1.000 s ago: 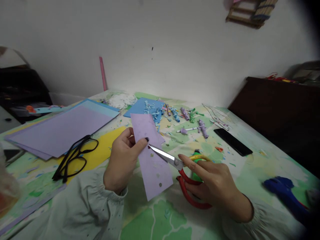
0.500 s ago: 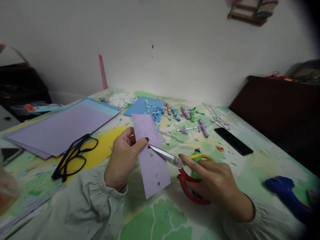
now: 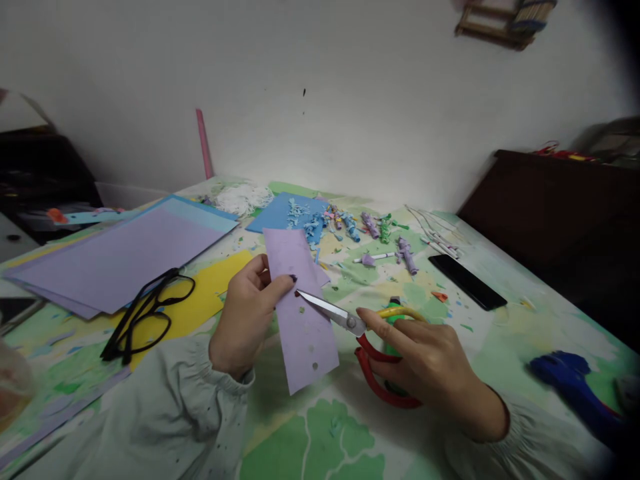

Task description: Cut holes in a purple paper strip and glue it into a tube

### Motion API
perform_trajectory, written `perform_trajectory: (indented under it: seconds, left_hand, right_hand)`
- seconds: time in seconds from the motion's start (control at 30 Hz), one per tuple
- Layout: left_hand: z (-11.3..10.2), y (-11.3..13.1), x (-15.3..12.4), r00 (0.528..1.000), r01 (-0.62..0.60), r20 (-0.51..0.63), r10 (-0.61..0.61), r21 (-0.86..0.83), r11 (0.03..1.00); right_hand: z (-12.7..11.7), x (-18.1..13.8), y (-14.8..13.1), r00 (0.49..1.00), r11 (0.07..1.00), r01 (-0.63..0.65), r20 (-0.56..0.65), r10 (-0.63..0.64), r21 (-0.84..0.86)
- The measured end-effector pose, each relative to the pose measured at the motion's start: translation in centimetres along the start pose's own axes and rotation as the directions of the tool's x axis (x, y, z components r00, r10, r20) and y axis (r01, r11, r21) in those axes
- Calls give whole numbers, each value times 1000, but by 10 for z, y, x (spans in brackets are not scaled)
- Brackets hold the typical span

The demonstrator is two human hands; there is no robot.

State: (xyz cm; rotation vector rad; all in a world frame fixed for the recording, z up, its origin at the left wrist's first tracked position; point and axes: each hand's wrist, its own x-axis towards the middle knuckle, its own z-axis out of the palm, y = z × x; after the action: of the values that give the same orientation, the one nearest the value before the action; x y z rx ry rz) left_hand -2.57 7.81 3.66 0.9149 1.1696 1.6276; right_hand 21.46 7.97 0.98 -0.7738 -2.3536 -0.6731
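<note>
My left hand pinches a strip of purple paper near its left edge, thumb on the front and fingers behind. Small round holes and marks run down the strip. My right hand is wrapped round the handles of the scissors, which have red and yellow grips. Their blades lie over the strip, closed or nearly so, with the tip beside my left thumb at a dark spot on the paper. A green object lies on the table, partly hidden behind the right hand and handles.
Black glasses lie on yellow paper beside stacked purple sheets. Farther back are blue paper, curled paper pieces and white string. A black phone and a blue tool are on the right.
Both hands, the strip and the scissors keep nearly the same pose. The strip's lower end has shifted very slightly up and left.
</note>
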Motion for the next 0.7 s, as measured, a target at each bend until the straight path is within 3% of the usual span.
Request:
perform_trajectory:
  seconds: [0.2,0.4,0.57,0.7]
  left_hand:
    - [1,2,1,999,19,-28,-19,0,1000]
    - [0,4,-2,999,32,31,-31,-24,999]
    - [1,6,-2,997,58,57,-57,-18,998]
    - [2,8,-3,996,65,55,-65,8,998]
  right_hand:
    - [0,-1,0,996,992,-75,48,71,99]
    - [-7,4,-2,973,950,-199,163,163,240]
    - [-5,4,-5,977,962,-169,163,136,213]
    - [-4,4,-6,991,985,-103,94,91,136]
